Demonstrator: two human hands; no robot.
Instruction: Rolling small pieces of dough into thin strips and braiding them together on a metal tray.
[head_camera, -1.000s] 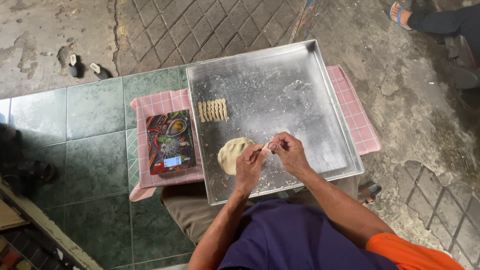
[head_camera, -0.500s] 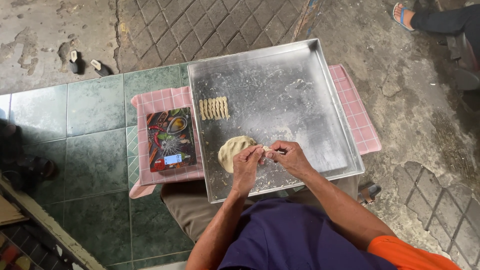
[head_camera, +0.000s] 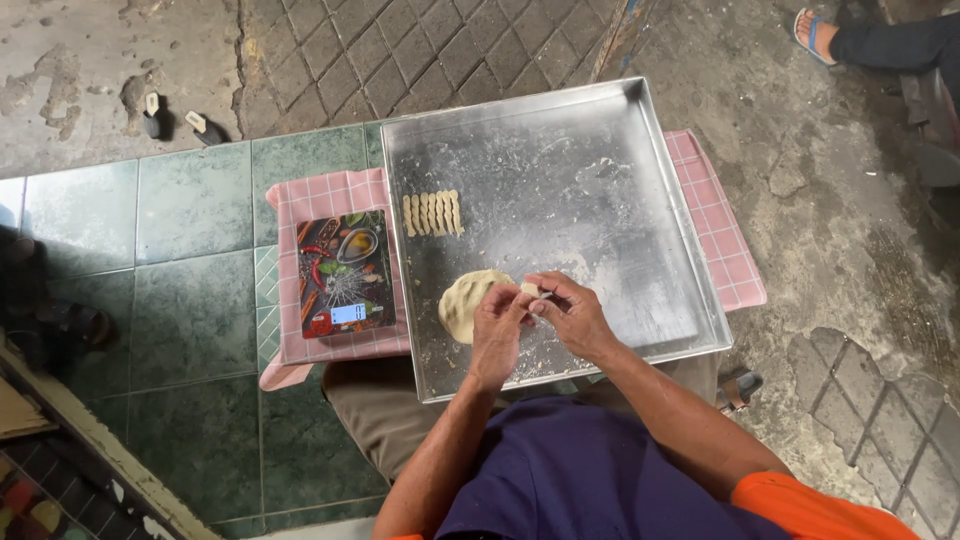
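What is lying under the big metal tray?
A pink checked cloth lies under the metal tray, showing at both sides, on green tiles. The tray covers the cloth's middle.

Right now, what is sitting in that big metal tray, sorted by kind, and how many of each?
Finished twisted dough strips, laid in a row: 7
Flattened dough lump: 1
Small dough piece pinched between the left hand and right hand: 1
Total in the metal tray: 9

Single head-mounted camera, facing almost straight down from above the seated person. Medium range: the metal tray (head_camera: 600, 180) fills frame centre, tiled floor (head_camera: 190, 250) at 9 o'clock, paving at 12 o'clock.
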